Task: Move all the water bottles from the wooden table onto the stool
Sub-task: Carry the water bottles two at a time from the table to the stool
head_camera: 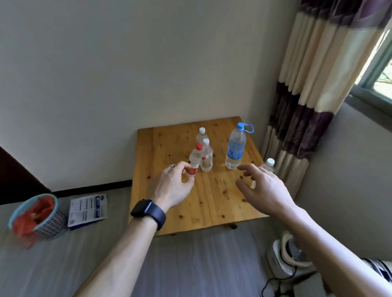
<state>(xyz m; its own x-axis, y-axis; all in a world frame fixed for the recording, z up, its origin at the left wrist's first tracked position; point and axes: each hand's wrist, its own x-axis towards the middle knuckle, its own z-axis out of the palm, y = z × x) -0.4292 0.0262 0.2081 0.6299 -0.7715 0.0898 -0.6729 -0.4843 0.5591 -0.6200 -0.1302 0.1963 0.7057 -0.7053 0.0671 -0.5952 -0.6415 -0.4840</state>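
A wooden table (195,209) stands in the corner of the room. Near its middle is a red-capped bottle (196,156), tilted a little. My left hand (173,186), with a black watch on the wrist, is curled around its lower part. Right beside it stands a white-capped bottle (206,158), with another white-capped bottle (201,135) behind. A tall blue-capped bottle (236,148) stands to the right. A small white-capped bottle (269,164) sits at the table's right edge, partly hidden by my right hand (263,187), whose fingers are spread just before it. No stool is in view.
On the grey floor at left are a basket (53,224) lined with a red bag and a printed leaflet (87,210). A striped curtain (309,106) hangs right of the table. A white appliance (290,253) with a black cable lies on the floor at lower right.
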